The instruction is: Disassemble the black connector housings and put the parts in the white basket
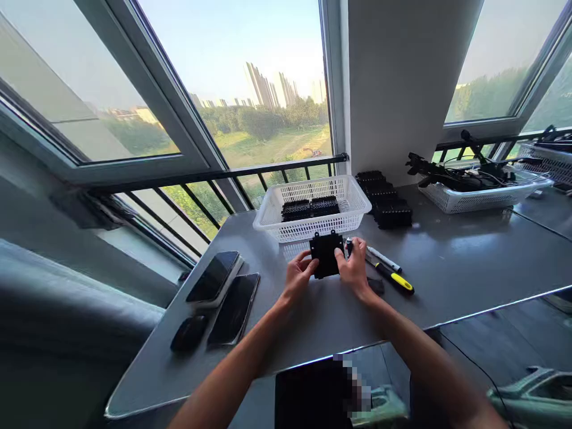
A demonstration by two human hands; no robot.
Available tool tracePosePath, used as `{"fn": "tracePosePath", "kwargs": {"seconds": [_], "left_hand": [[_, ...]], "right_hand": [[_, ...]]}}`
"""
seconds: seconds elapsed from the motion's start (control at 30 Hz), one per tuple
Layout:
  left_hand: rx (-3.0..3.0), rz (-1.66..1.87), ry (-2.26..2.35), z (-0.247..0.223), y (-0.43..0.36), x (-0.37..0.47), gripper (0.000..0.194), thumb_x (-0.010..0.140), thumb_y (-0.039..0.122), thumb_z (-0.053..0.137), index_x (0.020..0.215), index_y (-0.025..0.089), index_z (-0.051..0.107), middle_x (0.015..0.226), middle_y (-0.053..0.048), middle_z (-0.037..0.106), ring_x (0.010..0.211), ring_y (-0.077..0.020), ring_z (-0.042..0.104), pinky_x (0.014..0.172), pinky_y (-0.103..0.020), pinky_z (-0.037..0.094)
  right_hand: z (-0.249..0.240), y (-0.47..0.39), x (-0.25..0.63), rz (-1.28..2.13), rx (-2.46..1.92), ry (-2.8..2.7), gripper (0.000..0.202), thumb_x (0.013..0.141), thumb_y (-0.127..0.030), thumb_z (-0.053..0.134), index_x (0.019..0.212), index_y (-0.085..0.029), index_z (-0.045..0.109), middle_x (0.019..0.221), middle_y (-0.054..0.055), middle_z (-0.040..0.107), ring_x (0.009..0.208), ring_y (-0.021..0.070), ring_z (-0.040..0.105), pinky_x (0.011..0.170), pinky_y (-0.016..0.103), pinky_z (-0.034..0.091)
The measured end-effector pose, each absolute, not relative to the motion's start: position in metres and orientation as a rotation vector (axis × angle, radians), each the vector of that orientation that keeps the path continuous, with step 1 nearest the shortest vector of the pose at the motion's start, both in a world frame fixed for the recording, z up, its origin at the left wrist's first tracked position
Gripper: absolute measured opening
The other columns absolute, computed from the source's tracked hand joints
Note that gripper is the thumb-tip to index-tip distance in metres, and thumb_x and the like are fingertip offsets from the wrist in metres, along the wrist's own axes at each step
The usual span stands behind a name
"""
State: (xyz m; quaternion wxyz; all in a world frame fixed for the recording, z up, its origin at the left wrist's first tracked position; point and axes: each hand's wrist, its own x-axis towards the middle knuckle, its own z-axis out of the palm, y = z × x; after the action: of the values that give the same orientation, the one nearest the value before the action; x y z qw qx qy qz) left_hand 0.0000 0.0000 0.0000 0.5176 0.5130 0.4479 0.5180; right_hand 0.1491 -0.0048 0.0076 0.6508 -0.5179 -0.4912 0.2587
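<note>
Above the table I hold a flat black plastic part [327, 256] with small tabs along its top edge. My left hand [299, 273] is closed on its left edge, thumb on the near face. My right hand [354, 266] grips the right side, thumb pressed on the face. A dark, light-tipped piece [349, 245] stands up by the right fingers; it looks like the end of a pen, and its lower part is hidden. Just right of that hand lie a white marker [386, 260] and a yellow-and-black handled tool [395, 279], its far end hidden.
Behind my hands stands a white basket [308, 227] holding black parts [310, 208]. More black parts [384, 202] are stacked beside it. Another basket [473, 199] with cables is at right. Two phones [214, 277] [235, 310] and a black mouse [189, 333] lie left.
</note>
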Motion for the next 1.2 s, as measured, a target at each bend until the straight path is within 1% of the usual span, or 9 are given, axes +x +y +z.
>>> {"fn": "tracePosePath", "kwargs": {"seconds": [0.1,0.17,0.23,0.3,0.4,0.53,0.6,0.87,1.2], "left_hand": [[1.257,1.287,1.113,0.000,0.000,0.000,0.048,0.067,0.043,0.075,0.102,0.015,0.058,0.074,-0.005,0.074,0.066,-0.0199,0.069,0.064,-0.029,0.053],[1.281,1.314,1.142,0.000,0.000,0.001,0.047,0.068,0.042,0.074,0.102,0.016,0.057,0.077,-0.005,0.074,0.067,-0.0209,0.070,0.066,-0.031,0.054],[1.299,1.334,1.163,-0.001,-0.001,0.001,0.045,0.069,0.041,0.074,0.101,0.016,0.057,0.079,-0.006,0.075,0.069,-0.0219,0.071,0.068,-0.033,0.055],[1.311,1.343,1.162,-0.001,-0.002,0.002,0.044,0.069,0.040,0.074,0.101,0.016,0.056,0.081,-0.007,0.075,0.071,-0.0232,0.072,0.069,-0.035,0.056],[1.338,1.350,1.138,-0.001,-0.004,0.004,0.041,0.070,0.039,0.074,0.098,0.016,0.056,0.083,-0.008,0.075,0.075,-0.0247,0.073,0.072,-0.037,0.057],[1.409,1.351,1.133,-0.001,-0.009,0.006,0.035,0.073,0.038,0.072,0.096,0.017,0.057,0.087,-0.010,0.076,0.078,-0.0251,0.073,0.074,-0.038,0.058],[1.463,1.352,1.149,-0.001,-0.010,0.007,0.031,0.075,0.036,0.070,0.096,0.017,0.057,0.090,-0.010,0.076,0.079,-0.0251,0.073,0.075,-0.038,0.058],[1.671,1.334,1.240,-0.002,-0.012,0.008,0.020,0.079,0.029,0.065,0.094,0.019,0.057,0.088,-0.008,0.075,0.080,-0.0250,0.073,0.076,-0.039,0.059],[1.800,1.314,1.266,-0.002,-0.013,0.007,0.018,0.080,0.027,0.062,0.096,0.021,0.056,0.092,-0.007,0.076,0.086,-0.0248,0.073,0.080,-0.039,0.058]], "right_hand": [[0.013,-0.009,0.151,0.806,-1.092,-1.088,0.021,0.078,-0.039,0.054,0.081,-0.024,0.040,0.089,0.001,0.041,0.088,0.0194,0.040,0.086,0.035,0.034],[0.016,-0.011,0.151,1.010,-1.016,-1.090,0.022,0.082,-0.043,0.047,0.079,-0.024,0.040,0.079,-0.001,0.040,0.073,0.0165,0.039,0.070,0.031,0.036],[0.020,-0.013,0.149,1.216,-0.940,-1.108,0.027,0.085,-0.048,0.037,0.076,-0.023,0.038,0.069,-0.003,0.038,0.060,0.0140,0.033,0.055,0.027,0.030],[0.021,-0.014,0.147,1.395,-0.874,-1.121,0.032,0.085,-0.052,0.032,0.074,-0.023,0.037,0.064,-0.004,0.035,0.054,0.0123,0.029,0.048,0.025,0.022],[0.020,-0.012,0.146,1.587,-0.798,-1.129,0.034,0.082,-0.054,0.036,0.070,-0.022,0.038,0.060,-0.004,0.035,0.051,0.0109,0.029,0.046,0.024,0.020],[0.010,-0.007,0.147,1.734,-0.742,-1.112,0.028,0.074,-0.047,0.044,0.066,-0.021,0.042,0.057,-0.004,0.037,0.052,0.0110,0.033,0.049,0.025,0.025],[0.004,-0.005,0.148,1.780,-0.735,-1.088,0.026,0.072,-0.045,0.045,0.065,-0.021,0.042,0.057,-0.003,0.038,0.052,0.0113,0.033,0.048,0.025,0.024],[-0.002,0.002,0.151,1.828,-0.715,-0.957,0.022,0.069,-0.041,0.044,0.061,-0.022,0.038,0.055,-0.004,0.033,0.050,0.0110,0.027,0.047,0.025,0.021],[0.009,-0.003,0.151,1.872,-0.683,-0.822,0.023,0.068,-0.039,0.047,0.060,-0.022,0.035,0.056,-0.005,0.028,0.048,0.0099,0.023,0.044,0.023,0.018]]}}
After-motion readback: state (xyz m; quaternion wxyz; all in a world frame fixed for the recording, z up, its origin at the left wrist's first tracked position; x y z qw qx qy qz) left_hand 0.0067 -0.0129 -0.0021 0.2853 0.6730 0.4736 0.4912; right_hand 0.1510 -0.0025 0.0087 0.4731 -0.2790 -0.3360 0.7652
